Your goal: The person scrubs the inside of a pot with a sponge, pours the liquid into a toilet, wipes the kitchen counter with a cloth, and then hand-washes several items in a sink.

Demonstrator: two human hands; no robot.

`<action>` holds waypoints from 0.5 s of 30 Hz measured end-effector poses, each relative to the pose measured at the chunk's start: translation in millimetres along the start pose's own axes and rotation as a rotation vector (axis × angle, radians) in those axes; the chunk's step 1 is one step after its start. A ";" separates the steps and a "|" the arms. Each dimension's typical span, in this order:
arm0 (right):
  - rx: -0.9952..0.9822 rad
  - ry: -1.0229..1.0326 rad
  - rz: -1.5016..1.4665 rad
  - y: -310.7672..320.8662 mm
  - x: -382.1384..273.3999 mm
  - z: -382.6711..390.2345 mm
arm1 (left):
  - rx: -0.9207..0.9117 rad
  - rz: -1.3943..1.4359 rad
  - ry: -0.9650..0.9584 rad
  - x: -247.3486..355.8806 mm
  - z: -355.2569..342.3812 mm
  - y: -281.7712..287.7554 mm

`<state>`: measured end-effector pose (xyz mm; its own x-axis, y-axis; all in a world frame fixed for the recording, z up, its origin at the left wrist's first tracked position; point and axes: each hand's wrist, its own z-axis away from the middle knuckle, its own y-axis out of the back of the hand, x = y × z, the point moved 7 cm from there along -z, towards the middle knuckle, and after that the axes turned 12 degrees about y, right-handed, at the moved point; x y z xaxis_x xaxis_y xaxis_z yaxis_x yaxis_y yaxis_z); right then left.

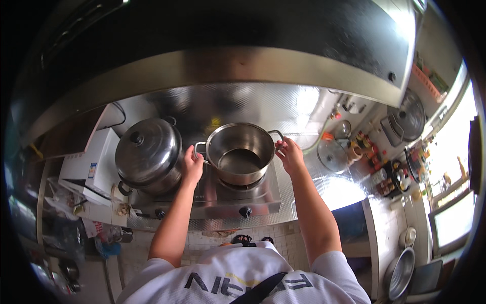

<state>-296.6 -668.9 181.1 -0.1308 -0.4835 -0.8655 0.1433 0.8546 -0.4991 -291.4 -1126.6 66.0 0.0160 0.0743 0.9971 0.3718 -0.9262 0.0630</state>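
Note:
A lidless stainless steel pot [240, 176] is over the right burner of a two-burner gas stove [268, 195]. Its inside looks bare apart from a darker round bottom. My left hand [192, 164] is closed at the pot's left loop handle, and my right hand [290, 153] grips the right one. Both arms reach forward from the lower edge. On the left burner stands a larger steel pot [162, 183] under a domed lid [147, 152] with a dark knob. Whether the open pot touches the burner support cannot be made out.
A range hood [223, 66] hangs low over the stove. At the left is a white box-shaped appliance [98, 164]. A glass lid [333, 155] and several bottles [382, 177] are on the right. A metal basin [400, 273] lies at the lower right.

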 end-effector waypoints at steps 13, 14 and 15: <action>-0.154 -0.066 0.075 41.6 21.7 -7.4 | 0.039 -0.053 0.093 -27.9 31.1 11.7; -0.163 -0.066 0.068 44.4 22.1 -4.7 | 0.059 -0.038 0.107 -20.0 33.3 25.9; -0.165 -0.062 0.065 53.9 24.3 -4.1 | 0.071 -0.018 0.122 -11.6 35.1 34.4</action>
<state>-296.1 -633.8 133.3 -0.0651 -0.4330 -0.8991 -0.0140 0.9013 -0.4330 -246.2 -1146.4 55.2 -0.1022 0.0410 0.9939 0.4359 -0.8962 0.0818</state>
